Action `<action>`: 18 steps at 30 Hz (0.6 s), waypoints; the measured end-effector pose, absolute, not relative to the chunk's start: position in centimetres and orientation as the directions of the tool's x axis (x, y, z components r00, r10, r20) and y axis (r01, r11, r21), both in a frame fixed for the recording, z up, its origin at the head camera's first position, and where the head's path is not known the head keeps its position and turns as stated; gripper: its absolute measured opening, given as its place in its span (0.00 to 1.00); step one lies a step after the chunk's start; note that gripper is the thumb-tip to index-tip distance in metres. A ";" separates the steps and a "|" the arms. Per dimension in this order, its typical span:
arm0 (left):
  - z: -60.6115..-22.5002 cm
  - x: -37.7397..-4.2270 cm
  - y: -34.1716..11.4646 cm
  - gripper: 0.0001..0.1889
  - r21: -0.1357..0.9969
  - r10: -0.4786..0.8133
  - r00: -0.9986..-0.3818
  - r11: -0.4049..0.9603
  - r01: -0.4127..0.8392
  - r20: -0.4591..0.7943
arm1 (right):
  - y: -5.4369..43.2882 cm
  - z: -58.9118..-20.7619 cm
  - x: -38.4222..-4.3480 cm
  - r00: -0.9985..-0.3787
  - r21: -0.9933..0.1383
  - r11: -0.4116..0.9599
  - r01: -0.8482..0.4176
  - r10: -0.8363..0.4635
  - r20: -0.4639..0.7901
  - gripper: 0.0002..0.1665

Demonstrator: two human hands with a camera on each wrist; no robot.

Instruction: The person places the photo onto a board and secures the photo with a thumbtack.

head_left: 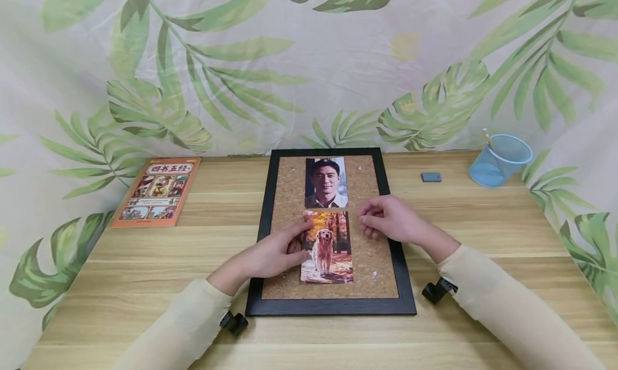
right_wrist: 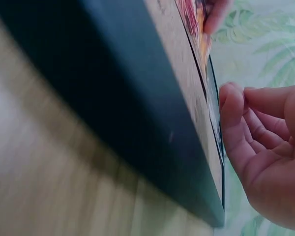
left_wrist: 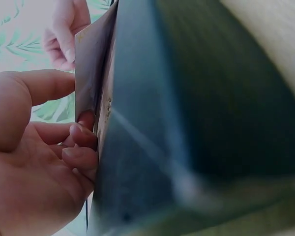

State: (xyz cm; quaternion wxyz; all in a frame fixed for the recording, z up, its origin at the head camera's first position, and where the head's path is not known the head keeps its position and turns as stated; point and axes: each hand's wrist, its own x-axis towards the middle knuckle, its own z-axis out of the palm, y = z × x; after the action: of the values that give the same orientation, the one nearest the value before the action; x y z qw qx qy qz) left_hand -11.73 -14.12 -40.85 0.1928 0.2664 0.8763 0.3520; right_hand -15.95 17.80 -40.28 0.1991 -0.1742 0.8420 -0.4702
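Note:
A black-framed cork board (head_left: 374, 214) lies on the table. On it are a portrait photo (head_left: 326, 190) at the top and, just below, a photo of a golden dog (head_left: 333, 252). My left hand (head_left: 277, 249) holds the dog photo's left edge with thumb and fingers. In the left wrist view the left hand (left_wrist: 34, 152) has several fingers curled at that photo's edge. Over the cork, right of the photos, is my right hand (head_left: 391, 217), fingers curled. In the right wrist view the right hand's (right_wrist: 270, 142) thumb and index tips meet, with nothing visible between them.
Small clear pins, one a lower-right pin (head_left: 374, 275), sit near the cork's corners. An orange book (head_left: 156, 193) lies at the left. A small blue box (head_left: 431, 177) and a blue mesh cup (head_left: 497, 163) with a stick in it stand at the back right.

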 end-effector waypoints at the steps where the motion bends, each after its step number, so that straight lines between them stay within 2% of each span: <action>1: -40.9 -11.7 -14.1 0.37 0.720 0.604 -0.784 0.608 0.334 -0.146 | 17.4 -40.2 -16.1 -0.853 -0.870 0.485 -0.089 -0.488 -0.184 0.08; 6: -42.2 -12.1 -14.6 0.37 0.716 0.635 -0.769 0.574 0.397 -0.082 | 15.0 -40.4 -17.2 -0.831 -0.898 0.439 -0.025 -0.509 -0.225 0.08; 10: -43.2 -12.6 -14.8 0.37 0.719 0.646 -0.759 0.564 0.407 -0.077 | 13.3 -40.6 -17.8 -0.823 -0.903 0.429 0.020 -0.505 -0.259 0.08; 18: -46.5 -13.7 -15.1 0.40 0.653 0.607 -0.784 0.646 0.395 -0.126 | 11.0 -40.7 -18.8 -0.819 -0.866 0.501 -0.009 -0.500 -0.281 0.08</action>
State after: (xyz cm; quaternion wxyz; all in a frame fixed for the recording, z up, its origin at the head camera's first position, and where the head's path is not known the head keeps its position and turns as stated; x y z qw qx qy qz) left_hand -13.71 -15.09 -46.51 0.1696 0.2811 0.8912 0.3129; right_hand -18.77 11.04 -40.70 0.2581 -0.1537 0.8269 -0.4754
